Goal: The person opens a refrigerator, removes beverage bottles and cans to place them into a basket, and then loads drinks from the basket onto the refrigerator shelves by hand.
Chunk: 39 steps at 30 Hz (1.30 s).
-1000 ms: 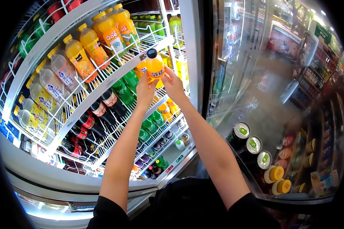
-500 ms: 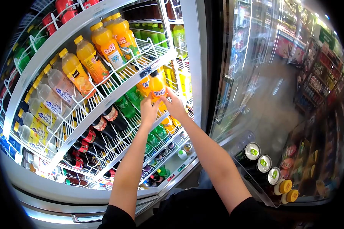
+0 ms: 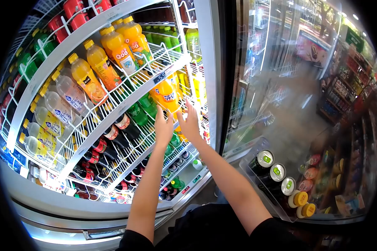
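Inside an open fridge, orange soda bottles [image 3: 166, 95] stand on the wire shelf below the price tag, their tops partly hidden by the shelf front above. My left hand [image 3: 163, 129] is just below and in front of them, fingers pointing up and apart. Beside it my right hand [image 3: 190, 124] is raised with spread fingers and a gap between the two palms. Neither hand grips anything; whether a fingertip touches the lowest part of a bottle I cannot tell. To the left on that shelf lean green bottles [image 3: 146, 101].
Juice bottles [image 3: 88, 79] and clear water bottles [image 3: 58, 106] fill the shelf's upper and left parts. Dark cola bottles [image 3: 100, 146] lie lower. A white price rail [image 3: 125, 100] crosses in front. At right, the glass door carries a bin of cans [image 3: 277, 171].
My hands have let go of an orange soda bottle and moved apart, slightly down. That bottle now shows its label more toward me. The view has shifted a little.
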Each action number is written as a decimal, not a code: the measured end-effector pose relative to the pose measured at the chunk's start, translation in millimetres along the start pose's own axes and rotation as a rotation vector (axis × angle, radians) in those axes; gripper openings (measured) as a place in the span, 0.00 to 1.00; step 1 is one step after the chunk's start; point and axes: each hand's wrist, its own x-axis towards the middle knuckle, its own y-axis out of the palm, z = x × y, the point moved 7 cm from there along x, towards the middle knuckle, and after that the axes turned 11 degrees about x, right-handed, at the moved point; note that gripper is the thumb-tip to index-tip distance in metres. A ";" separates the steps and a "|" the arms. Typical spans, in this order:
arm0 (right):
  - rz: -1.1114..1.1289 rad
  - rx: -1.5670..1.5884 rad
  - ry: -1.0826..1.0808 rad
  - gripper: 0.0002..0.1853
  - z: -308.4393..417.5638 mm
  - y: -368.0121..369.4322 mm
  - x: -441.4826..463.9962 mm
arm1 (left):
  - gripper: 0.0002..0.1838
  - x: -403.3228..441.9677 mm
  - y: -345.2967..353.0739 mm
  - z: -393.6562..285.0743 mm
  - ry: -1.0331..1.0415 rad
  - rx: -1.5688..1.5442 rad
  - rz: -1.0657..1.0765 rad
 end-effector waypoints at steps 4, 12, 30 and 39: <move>-0.054 0.254 0.192 0.26 17.3 -3.4 -70.0 | 0.34 -72.9 -20.8 -13.0 -0.118 -0.258 0.060; -0.024 0.163 0.202 0.19 71.8 -16.8 -166.7 | 0.31 -184.7 -89.9 -23.3 -0.215 -0.455 0.096; 0.261 0.663 0.659 0.26 246.9 -120.4 -261.9 | 0.23 -316.2 -171.8 -106.1 -0.370 -0.797 0.112; 0.388 0.784 0.675 0.24 300.5 -147.5 -307.2 | 0.22 -406.0 -225.9 -148.0 -0.449 -0.777 -0.108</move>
